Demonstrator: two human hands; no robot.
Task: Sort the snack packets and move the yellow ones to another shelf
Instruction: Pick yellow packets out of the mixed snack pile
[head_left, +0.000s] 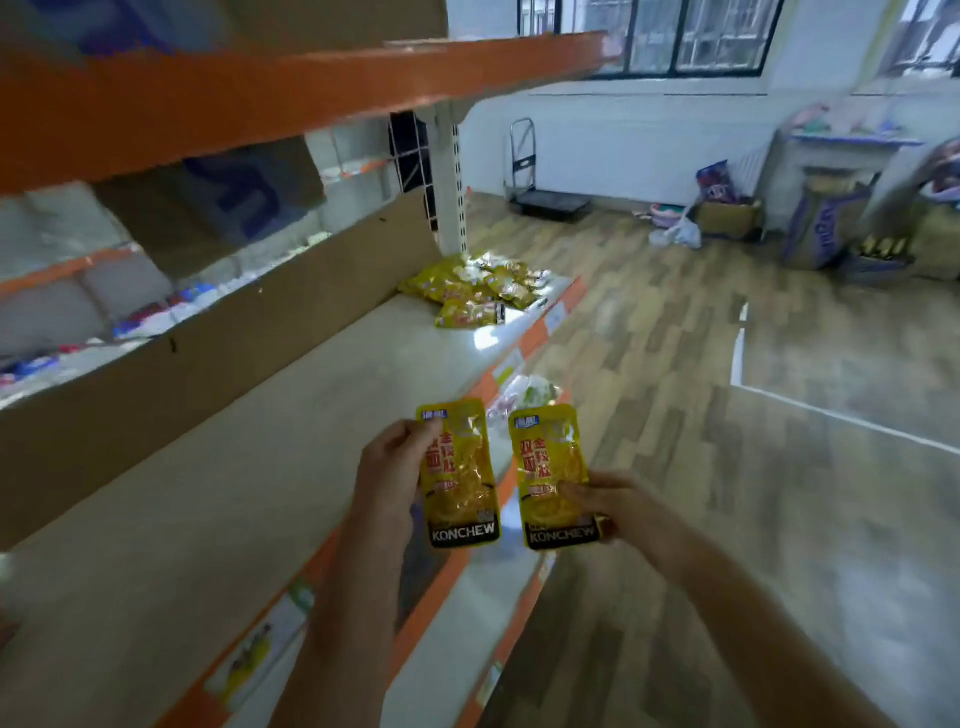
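Note:
My left hand grips a yellow KONCHEW snack packet by its left edge, held upright over the front edge of the beige shelf. My right hand pinches a second yellow packet at its lower right side, just right of the first and out over the aisle. A pile of several yellow packets lies at the far end of the same shelf.
An orange-edged upper shelf hangs overhead. A brown cardboard strip backs the beige shelf. Lower shelves with packets sit below. A wooden floor opens to the right, with a trolley and boxes by the far wall.

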